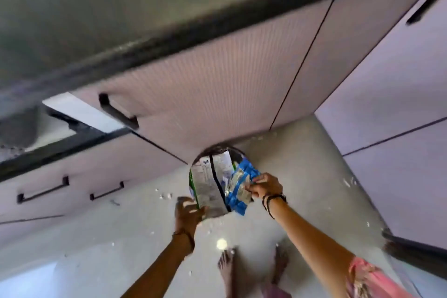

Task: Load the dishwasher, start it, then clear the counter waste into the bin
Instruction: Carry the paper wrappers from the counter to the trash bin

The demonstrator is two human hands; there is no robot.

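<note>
I was at the last part of the job, the waste going into the bin [235, 152]. My left hand [187, 211] gripped the lower edge of a flattened white carton [210, 186], fingers curled round it, and held it over the bin mouth. My right hand [264, 187] pinched a crumpled blue wrapper [242, 185] just beside the carton, touching it, also above the bin. Neither piece had been let go; both looked only partly down into the opening, and the bin itself was mostly hidden behind them, just a dark curved rim showing against the cabinet fronts [217, 84].

Judged from that, the clearing step was under way, not finished. The dishwasher part I could not confirm from this view: something open showed at the far left under the counter edge [169, 41], too blurred to name. The counter top was out of clear sight, so I could not tell if more waste was left up there.

Small white scraps [165, 195] lay scattered on the floor [302, 176] near the bin and near my bare feet [226, 266]; those probably needed picking up too. What remained, in my guess: drop both pieces, check the counter, sweep the bits
</note>
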